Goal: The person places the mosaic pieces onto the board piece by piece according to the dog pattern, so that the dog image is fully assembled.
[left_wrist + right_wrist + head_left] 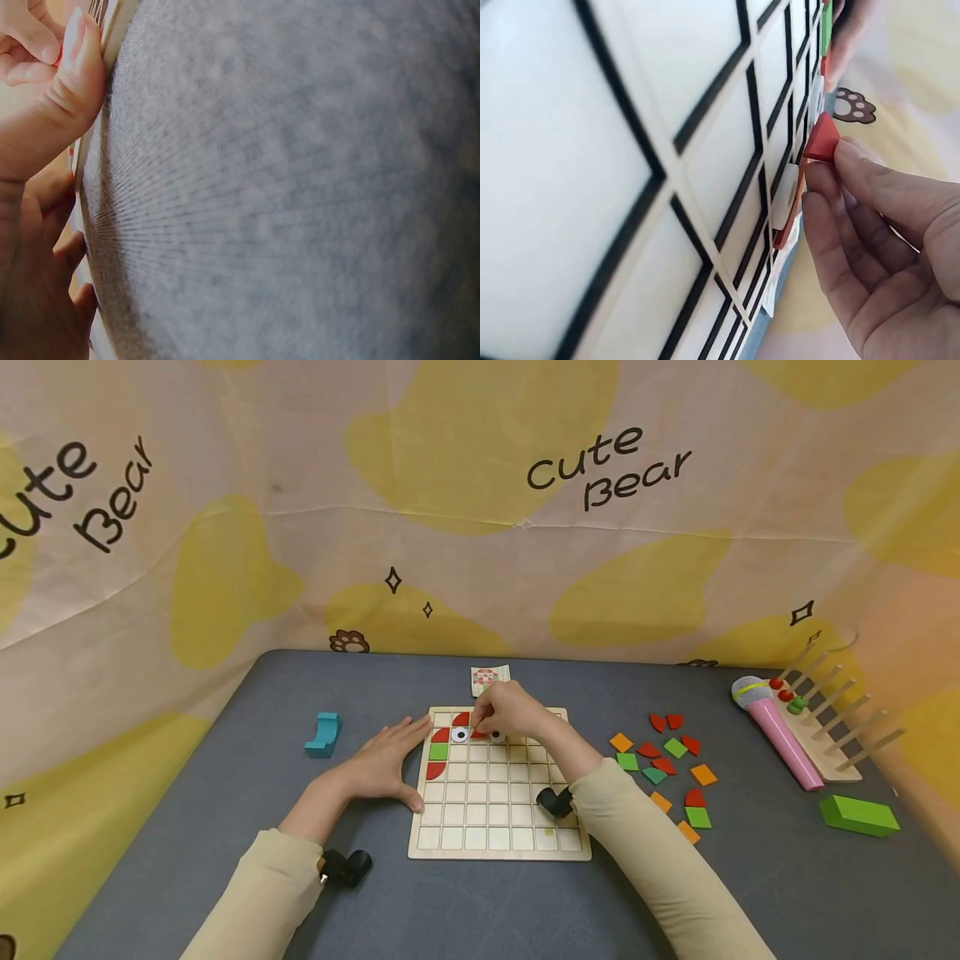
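Observation:
A pale wooden grid board (491,814) lies on the table. My left hand (386,764) rests along its left edge with fingers spread, the thumb (71,82) at the rim. My right hand (510,710) is over the upper part of the board, pinching a red tile (823,139) between thumb and fingers. In the head view, white eye tiles (460,735) sit on either side of that spot. Rounded red tiles (436,771) and a green square tile (438,752) fill cells at the upper left. My right hand hides some top cells.
Loose red, green and orange tiles (703,774) lie right of the board. A small pattern card (483,677) is behind it. Farther right are a pink toy microphone (783,739), a pegged wooden stand (832,760) and a green block (858,815). A teal curved block (324,735) stands left.

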The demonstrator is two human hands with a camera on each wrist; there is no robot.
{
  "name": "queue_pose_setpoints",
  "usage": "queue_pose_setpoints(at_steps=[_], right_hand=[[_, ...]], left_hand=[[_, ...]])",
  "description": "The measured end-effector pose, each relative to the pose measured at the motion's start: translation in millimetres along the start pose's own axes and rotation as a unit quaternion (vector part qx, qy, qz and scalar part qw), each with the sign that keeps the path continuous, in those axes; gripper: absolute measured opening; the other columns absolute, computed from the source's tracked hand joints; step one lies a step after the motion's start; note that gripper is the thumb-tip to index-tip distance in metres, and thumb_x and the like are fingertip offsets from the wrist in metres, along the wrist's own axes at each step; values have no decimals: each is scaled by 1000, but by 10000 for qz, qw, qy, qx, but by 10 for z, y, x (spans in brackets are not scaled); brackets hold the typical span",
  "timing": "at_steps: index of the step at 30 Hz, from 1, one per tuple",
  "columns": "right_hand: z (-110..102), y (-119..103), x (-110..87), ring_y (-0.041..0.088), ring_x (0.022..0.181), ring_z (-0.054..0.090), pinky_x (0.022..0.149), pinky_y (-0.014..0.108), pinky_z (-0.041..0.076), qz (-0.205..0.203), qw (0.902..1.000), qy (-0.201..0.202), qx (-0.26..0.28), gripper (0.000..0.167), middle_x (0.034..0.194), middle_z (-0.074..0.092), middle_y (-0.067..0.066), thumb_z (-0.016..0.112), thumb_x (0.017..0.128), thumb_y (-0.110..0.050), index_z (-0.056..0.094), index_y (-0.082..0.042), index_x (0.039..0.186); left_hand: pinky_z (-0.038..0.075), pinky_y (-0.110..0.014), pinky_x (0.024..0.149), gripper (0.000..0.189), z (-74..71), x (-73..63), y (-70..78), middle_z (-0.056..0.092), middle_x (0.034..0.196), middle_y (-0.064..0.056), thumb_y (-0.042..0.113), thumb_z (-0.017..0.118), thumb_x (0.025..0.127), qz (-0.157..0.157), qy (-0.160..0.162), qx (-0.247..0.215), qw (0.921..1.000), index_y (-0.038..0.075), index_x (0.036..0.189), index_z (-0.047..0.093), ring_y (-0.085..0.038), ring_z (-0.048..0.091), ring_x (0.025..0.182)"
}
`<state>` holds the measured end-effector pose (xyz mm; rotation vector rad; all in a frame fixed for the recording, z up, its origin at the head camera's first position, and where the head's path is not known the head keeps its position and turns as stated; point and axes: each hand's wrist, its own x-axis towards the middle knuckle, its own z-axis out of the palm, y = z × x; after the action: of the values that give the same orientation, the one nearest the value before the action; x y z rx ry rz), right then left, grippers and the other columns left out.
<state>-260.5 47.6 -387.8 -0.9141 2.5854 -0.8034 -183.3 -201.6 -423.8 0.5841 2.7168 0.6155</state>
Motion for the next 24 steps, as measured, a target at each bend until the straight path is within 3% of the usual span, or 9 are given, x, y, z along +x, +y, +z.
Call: queue_pose_setpoints(at_steps=[24], right_hand=[[90, -24, 37, 7, 68, 64, 66, 18, 50, 116, 9997, 34, -197, 9, 80, 78, 2, 77, 82, -3, 80, -11, 82]], left_hand=[[13, -64, 123, 129, 5, 0, 0, 17, 168, -9, 56, 90, 58, -28, 14, -23, 10000, 9, 158, 23, -39, 13, 155]])
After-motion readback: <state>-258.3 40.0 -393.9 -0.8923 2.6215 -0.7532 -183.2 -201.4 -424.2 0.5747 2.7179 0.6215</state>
